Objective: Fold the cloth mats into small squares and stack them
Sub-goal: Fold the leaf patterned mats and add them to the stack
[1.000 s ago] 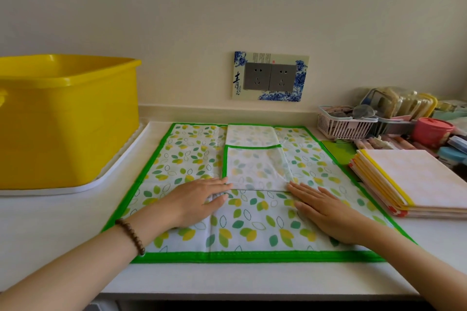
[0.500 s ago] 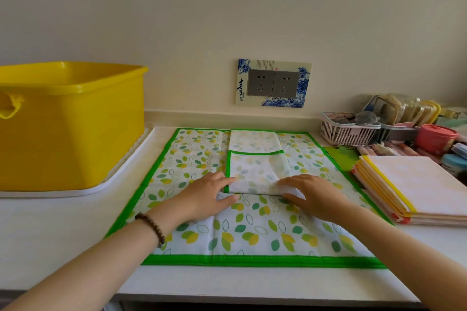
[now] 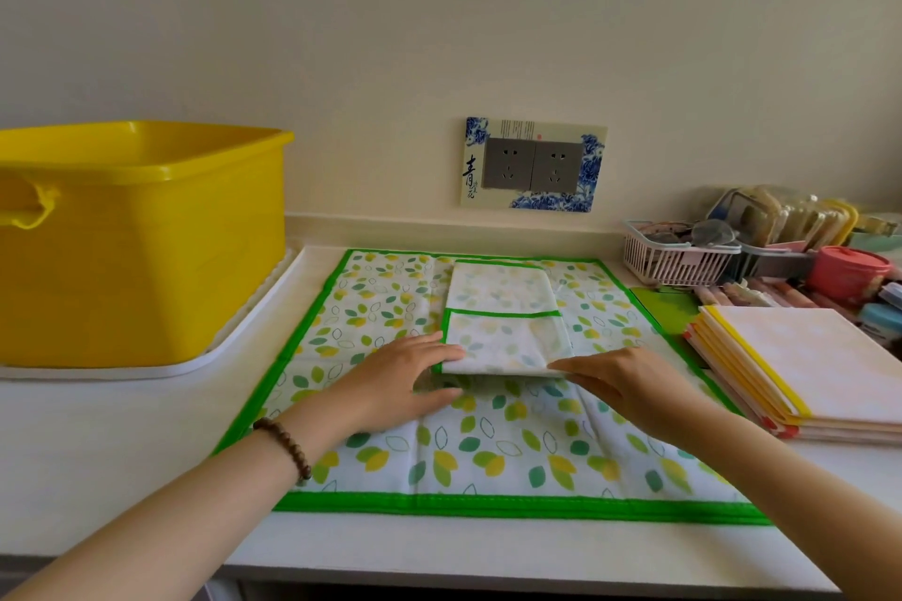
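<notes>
On the white counter [image 3: 122,444] a large leaf-print spread mat [image 3: 512,444] with green binding lies flat, its near edge close to the counter's front. A smaller folded mat [image 3: 502,332], pale side up with a green band across its middle, rests on the far central part of the spread mat. Its near edge is raised slightly and casts a shadow beneath. Both forearms reach in from the near edge, angled towards the centre. The left hand [image 3: 410,381] lies palm down at the near left corner of the folded mat. One of its fingers [image 3: 449,353] lies over the corner while the lower fingers run below the raised edge, so this hand pinches the corner. A brown bead bracelet [image 3: 285,447] circles the left wrist. The right hand [image 3: 634,386] points leftward, back of hand up, and its fingertips [image 3: 561,365] meet the near right corner. The thumb is hidden, and whether this hand grips or merely touches the cloth cannot be determined. A stack of folded mats [image 3: 800,361] with yellow edging sits to the right, just beside the spread mat. A yellow tub [image 3: 146,249] stands on a white tray [image 3: 234,342] at the left. A white basket [image 3: 668,259] and a pink container [image 3: 847,271] sit at the far right, and a socket plate [image 3: 534,164] is fixed to the wall.
</notes>
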A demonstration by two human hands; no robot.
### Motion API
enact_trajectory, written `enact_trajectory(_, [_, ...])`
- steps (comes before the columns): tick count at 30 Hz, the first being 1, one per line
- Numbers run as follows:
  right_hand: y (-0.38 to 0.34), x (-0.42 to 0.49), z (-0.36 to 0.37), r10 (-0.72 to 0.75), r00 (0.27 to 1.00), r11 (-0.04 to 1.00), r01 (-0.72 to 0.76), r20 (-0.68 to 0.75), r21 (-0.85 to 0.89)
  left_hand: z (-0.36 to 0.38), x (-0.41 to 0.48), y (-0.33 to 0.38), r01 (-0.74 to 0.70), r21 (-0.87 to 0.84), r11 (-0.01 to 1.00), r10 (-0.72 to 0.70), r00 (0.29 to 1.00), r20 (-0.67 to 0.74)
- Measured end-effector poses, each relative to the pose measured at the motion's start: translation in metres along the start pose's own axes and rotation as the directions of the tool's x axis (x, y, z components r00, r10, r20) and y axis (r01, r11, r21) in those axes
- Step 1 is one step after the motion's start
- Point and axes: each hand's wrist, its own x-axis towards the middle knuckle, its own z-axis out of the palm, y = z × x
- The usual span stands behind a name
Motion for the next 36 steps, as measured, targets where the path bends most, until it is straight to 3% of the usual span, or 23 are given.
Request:
enact_trajectory(3, [-0.013, -0.019, -0.006, -0.051, 0.996, 0.987, 0.062, -0.077, 0.147, -0.003, -0.006, -0.002, -0.018, -0.020, 1.000, 0.017, 1.000, -0.019])
enact_trajectory(6, [-0.022, -0.038, -0.011, -0.099, 0.984, 0.952, 0.136, -0.146, 0.274, -0.004, -0.009, -0.003, -0.136, 0.060, 0.989, 0.136, 0.991, 0.004])
enact_trajectory(11, [-0.029, -0.051, -0.015, -0.126, 0.952, 0.949, 0.198, -0.279, 0.246, 0.000, -0.017, 0.001, -0.210, 0.137, 0.968, 0.206, 0.978, 0.040])
enact_trajectory(13, [-0.026, -0.049, -0.014, -0.118, 0.968, 0.966, 0.164, -0.219, 0.202, 0.003, -0.022, 0.001, -0.222, 0.128, 0.967, 0.218, 0.975, 0.044])
enact_trajectory(18, [-0.017, -0.033, -0.003, -0.060, 0.991, 0.975, 0.033, 0.119, 0.219, 0.001, -0.033, 0.012, -0.268, 0.197, 0.943, 0.253, 0.962, 0.099])
enact_trajectory(21, [-0.015, -0.025, 0.007, -0.079, 0.978, 0.976, 0.036, 0.195, 0.213, 0.001, -0.034, 0.013, -0.245, 0.249, 0.937, 0.221, 0.968, 0.118])
enact_trajectory(26, [-0.015, -0.024, 0.013, -0.074, 0.976, 0.961, 0.015, 0.204, 0.277, 0.015, -0.032, -0.011, -0.234, 0.169, 0.958, 0.221, 0.971, 0.088])
enact_trajectory(31, [-0.014, -0.020, 0.015, -0.031, 0.983, 0.974, -0.010, 0.179, 0.227, 0.015, -0.025, -0.007, -0.147, 0.166, 0.975, 0.144, 0.989, 0.028])
enact_trajectory(34, [-0.009, -0.013, 0.015, 0.018, 0.990, 0.950, -0.060, 0.137, 0.306, 0.004, -0.024, -0.001, -0.095, 0.058, 0.994, 0.094, 0.996, 0.008])
enact_trajectory(36, [-0.009, -0.008, 0.014, 0.146, 0.985, 0.899, -0.172, 0.097, 0.402, -0.002, -0.021, 0.001, -0.049, -0.081, 0.995, 0.050, 0.999, 0.009])
